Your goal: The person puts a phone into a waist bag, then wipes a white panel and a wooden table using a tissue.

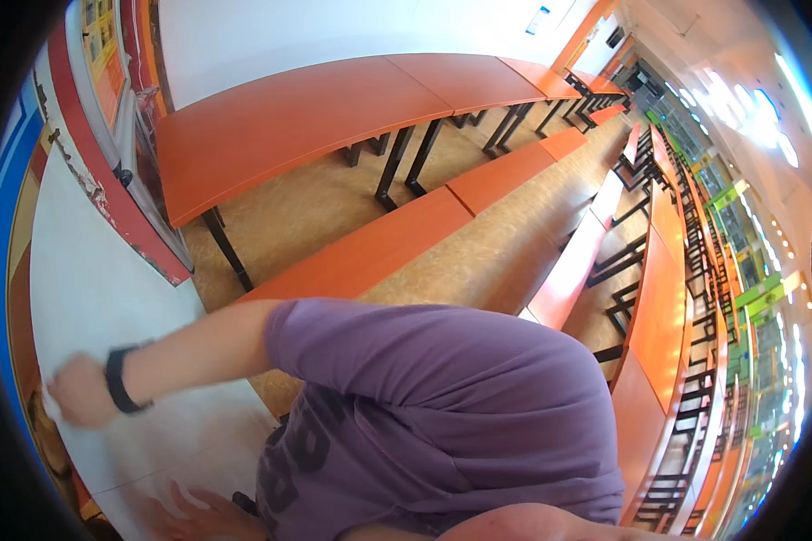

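My right hand [81, 392], with a black band on its wrist, is closed at the far-left edge of a white tabletop [101, 291]. A small white thing [51, 408], perhaps cloth or paper, shows at its fingers; blur hides its exact form. Lower in the picture, my left hand [199, 515] has its fingers spread over the same white surface. Motion blurs it, and I cannot tell whether it touches the top. A small black object or band [244, 503] shows by the left wrist. My purple T-shirt [446, 406] covers much of the lower middle.
Long orange-red tables [311, 115] on black metal legs line a white wall [325, 34]. An orange bench [379, 237] runs beside them. More rows of tables and benches [656, 270] stretch to the right. A red-edged frame with chipped paint [142, 237] borders the white tabletop.
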A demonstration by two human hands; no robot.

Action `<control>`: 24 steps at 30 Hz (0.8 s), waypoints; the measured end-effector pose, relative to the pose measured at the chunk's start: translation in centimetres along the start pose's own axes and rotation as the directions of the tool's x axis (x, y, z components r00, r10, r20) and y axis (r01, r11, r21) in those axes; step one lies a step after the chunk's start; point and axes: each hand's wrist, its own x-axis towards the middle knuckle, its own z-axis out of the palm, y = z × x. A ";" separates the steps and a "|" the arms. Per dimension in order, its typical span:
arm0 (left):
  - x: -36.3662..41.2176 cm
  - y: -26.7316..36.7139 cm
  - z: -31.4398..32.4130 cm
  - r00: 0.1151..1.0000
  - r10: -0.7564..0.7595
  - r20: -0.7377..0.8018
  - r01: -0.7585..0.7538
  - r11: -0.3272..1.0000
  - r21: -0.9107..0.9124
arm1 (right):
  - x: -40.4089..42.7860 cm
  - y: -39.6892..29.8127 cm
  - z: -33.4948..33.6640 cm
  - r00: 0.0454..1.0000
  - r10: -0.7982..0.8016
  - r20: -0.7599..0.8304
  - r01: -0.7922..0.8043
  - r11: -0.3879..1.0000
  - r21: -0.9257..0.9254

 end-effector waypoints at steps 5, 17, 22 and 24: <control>-0.9 0.0 -1.3 0.987 0.044 -0.155 -0.054 0.997 -0.062 | 2.4 0.2 -1.0 0.997 -0.011 -0.075 0.000 0.988 -0.152; -2.5 -0.9 -2.8 0.926 -0.028 -0.377 0.092 0.984 0.155 | -5.6 -3.7 -1.5 0.990 -0.038 0.135 -0.013 0.935 0.353; -3.3 -0.9 -4.4 0.904 -0.079 -0.419 0.205 0.942 0.264 | -2.5 -2.6 -3.1 0.990 0.059 0.126 -0.101 0.928 0.358; -3.9 -1.8 -4.6 0.981 -0.075 -0.176 0.150 0.874 0.461 | -4.1 -3.5 -1.4 0.993 0.021 0.113 -0.056 0.947 0.317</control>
